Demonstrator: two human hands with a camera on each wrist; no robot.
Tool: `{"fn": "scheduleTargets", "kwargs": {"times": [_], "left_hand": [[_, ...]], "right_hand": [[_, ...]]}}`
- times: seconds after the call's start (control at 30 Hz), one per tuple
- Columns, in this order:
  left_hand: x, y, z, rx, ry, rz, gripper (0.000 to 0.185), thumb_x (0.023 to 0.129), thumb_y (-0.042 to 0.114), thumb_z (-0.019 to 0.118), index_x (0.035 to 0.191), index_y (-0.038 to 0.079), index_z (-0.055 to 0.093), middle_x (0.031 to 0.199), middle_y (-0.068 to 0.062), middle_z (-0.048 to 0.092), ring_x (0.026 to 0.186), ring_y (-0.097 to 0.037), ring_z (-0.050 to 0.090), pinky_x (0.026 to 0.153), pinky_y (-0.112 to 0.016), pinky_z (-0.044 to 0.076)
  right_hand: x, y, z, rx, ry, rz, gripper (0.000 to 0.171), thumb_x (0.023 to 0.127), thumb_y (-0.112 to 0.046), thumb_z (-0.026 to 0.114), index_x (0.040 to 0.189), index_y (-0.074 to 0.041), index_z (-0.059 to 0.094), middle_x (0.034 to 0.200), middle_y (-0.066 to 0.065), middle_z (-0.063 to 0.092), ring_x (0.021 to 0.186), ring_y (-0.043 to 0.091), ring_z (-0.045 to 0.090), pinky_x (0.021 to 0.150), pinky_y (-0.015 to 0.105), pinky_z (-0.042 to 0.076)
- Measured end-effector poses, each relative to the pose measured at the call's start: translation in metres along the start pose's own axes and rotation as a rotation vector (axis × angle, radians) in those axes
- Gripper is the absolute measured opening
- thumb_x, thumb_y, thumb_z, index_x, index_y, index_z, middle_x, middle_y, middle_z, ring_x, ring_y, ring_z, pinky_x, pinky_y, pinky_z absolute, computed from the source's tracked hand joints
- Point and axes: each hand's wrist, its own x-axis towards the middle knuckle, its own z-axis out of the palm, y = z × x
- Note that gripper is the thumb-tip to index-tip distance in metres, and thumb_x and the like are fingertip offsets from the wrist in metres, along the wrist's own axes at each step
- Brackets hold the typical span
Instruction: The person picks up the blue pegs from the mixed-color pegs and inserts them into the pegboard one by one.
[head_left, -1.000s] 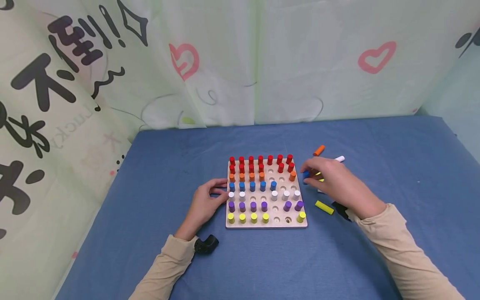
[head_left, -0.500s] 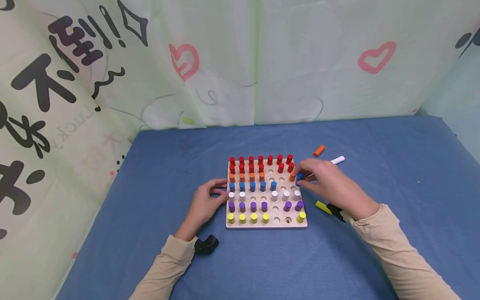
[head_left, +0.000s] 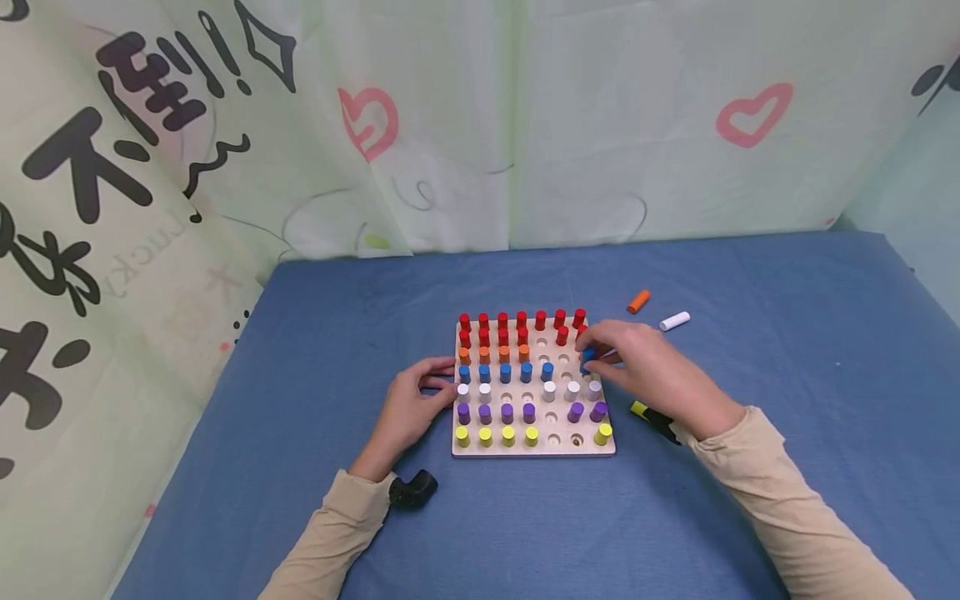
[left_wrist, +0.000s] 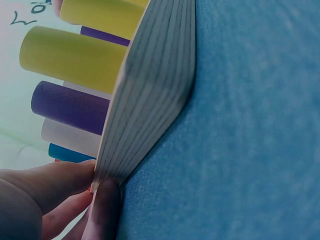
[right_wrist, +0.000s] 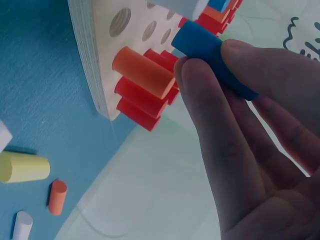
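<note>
- Right hand (head_left: 645, 371): fingers and thumb pinch a blue peg (right_wrist: 212, 55), held above the right edge of the pegboard (head_left: 532, 450), close to the orange peg (right_wrist: 142, 70) at the right end of the orange row.
- Left hand (head_left: 408, 408): fingertips curled against the left edge of the pegboard, bracing it on the blue counter (head_left: 750, 275).
- Risk, peg: it is held at a slant; if it meets an empty hole (right_wrist: 120, 21) tilted, it would likely jam or slip from the pinch.
- Risk, neighbours: the knuckles pass close to standing pegs and could knock one loose.
- Risk, board: a sideways push could slide it if the left hand's hold slackens.
- Outward: loose orange peg (head_left: 638, 301) and white peg (head_left: 674, 321) lie toward the counter's far right; a yellow peg (head_left: 638, 408) lies beside the right wrist.
</note>
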Motion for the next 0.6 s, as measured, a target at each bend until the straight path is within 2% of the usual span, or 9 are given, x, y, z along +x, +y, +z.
{"fn": "scheduleTargets", "kwargs": {"times": [0.6], "left_hand": [[0.0016,-0.0004,0.0003,-0.001,-0.001,0.0,0.041,0.09,0.012,0.073,0.13,0.012,0.064,0.12,-0.004,0.067,0.097,-0.018,0.065,0.08,-0.03,0.059]], "right_hand": [[0.0098,-0.004,0.009,0.014,-0.056,0.034,0.025,0.081,0.002,0.077,0.105,-0.001,0.07,0.098,0.008,0.069,0.087,0.021,0.071,0.08,0.04,0.06]]}}
